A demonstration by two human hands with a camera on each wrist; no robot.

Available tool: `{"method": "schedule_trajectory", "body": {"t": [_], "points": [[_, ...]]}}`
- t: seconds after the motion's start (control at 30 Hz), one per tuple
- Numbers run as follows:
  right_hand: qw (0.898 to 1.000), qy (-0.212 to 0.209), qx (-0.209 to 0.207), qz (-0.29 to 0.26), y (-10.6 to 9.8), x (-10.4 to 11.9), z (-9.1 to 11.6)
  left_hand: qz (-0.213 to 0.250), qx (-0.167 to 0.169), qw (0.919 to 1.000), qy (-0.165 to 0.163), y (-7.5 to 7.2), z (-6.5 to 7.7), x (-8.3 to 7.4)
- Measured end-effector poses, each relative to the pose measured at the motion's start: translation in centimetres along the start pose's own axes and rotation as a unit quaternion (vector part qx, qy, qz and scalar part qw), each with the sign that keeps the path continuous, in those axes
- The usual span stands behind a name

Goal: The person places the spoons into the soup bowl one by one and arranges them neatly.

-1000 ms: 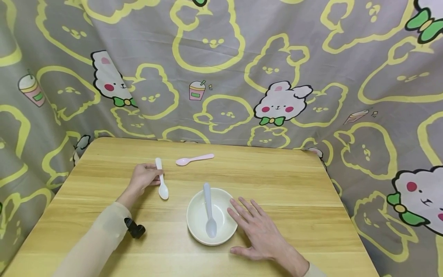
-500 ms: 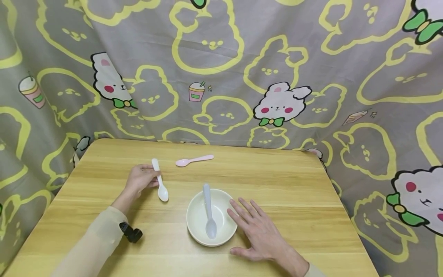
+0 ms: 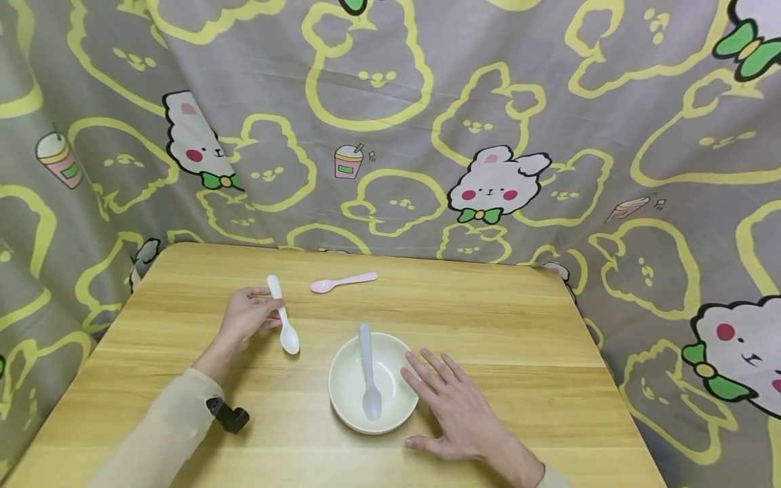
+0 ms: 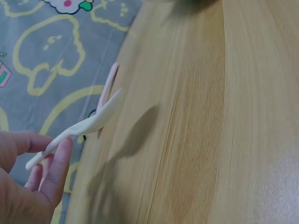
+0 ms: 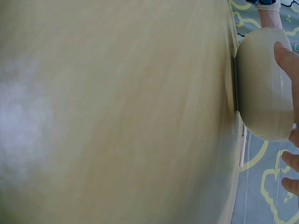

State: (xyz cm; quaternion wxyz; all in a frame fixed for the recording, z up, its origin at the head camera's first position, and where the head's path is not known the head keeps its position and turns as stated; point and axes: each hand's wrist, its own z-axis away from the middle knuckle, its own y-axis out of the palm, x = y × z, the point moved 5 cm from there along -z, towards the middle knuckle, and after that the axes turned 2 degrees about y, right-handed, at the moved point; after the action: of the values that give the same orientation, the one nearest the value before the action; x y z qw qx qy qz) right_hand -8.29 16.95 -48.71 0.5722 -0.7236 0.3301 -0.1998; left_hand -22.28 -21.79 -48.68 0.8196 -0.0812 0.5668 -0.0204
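Note:
My left hand [image 3: 250, 315] pinches a white spoon [image 3: 284, 318] by its handle between thumb and fingers, bowl end toward me. In the left wrist view the white spoon [image 4: 88, 125] is raised over the table and casts a shadow on the wood. A cream bowl [image 3: 344, 400] stands in front of me with a grey spoon [image 3: 369, 373] lying in it, its handle sticking out past the far rim. Spread fingers of my right hand [image 3: 457, 410] reach the bowl's right rim; the right wrist view shows the fingers [image 5: 286, 58] against the bowl's side [image 5: 261, 88].
A pink spoon [image 3: 344, 282] lies near the back of the wooden table [image 3: 500, 318]. Behind the table's far edge hangs a grey patterned curtain [image 3: 390, 88]. A small black camera [image 3: 228, 415] is strapped at the left sleeve.
My left hand has moved slightly left with the white spoon, which stays in its grip. The right hand, bowl, grey spoon and pink spoon keep their places.

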Motion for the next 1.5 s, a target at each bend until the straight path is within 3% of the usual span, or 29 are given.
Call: {"method": "schedule_trajectory", "body": {"t": [0.73,1.1,1.5], "points": [[1.0,-0.001,-0.004,0.003,0.0,0.0,0.0,0.039,-0.005,0.9978,0.053,1.5,2.1,-1.7],[1.0,-0.009,-0.015,0.002,0.0,0.0,0.0,0.048,-0.02,0.9967,0.062,2.2,3.5,-2.5],[1.0,-0.005,-0.014,0.0,0.0,0.0,0.0,0.061,-0.009,0.9953,0.075,3.9,4.8,-3.4]]}}
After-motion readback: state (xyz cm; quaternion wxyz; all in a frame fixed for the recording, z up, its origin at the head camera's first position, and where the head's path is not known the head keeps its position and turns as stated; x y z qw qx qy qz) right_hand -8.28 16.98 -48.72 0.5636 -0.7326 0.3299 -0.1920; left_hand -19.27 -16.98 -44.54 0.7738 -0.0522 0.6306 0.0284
